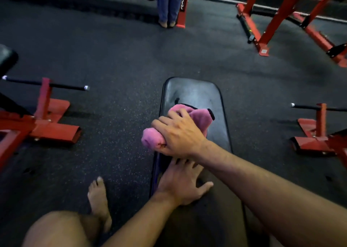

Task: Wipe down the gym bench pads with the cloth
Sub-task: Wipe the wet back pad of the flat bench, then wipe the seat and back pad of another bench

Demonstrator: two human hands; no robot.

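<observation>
A: Hands?
B: Right hand point(179, 134) grips the bunched pink cloth point(199, 117), fingers curled over it, pressing it onto the black bench pad point(193, 93). Left hand point(183, 184) lies flat on the same pad nearer the person, fingers spread, holding nothing.

A: Where exactly is the cloth?
B: About mid-pad, toward the left edge. One rolled end hangs past that edge, the rest sits on the pad ahead of the right hand.

A: Arms cross?
B: The right forearm passes over the left hand's fingertips.

A: Anything else?
B: Bare foot point(99, 198) on the dark speckled floor point(122, 63), left of the bench. Red metal frames point(47, 123) on both sides. Another person's legs point(169, 4) stand far back.
</observation>
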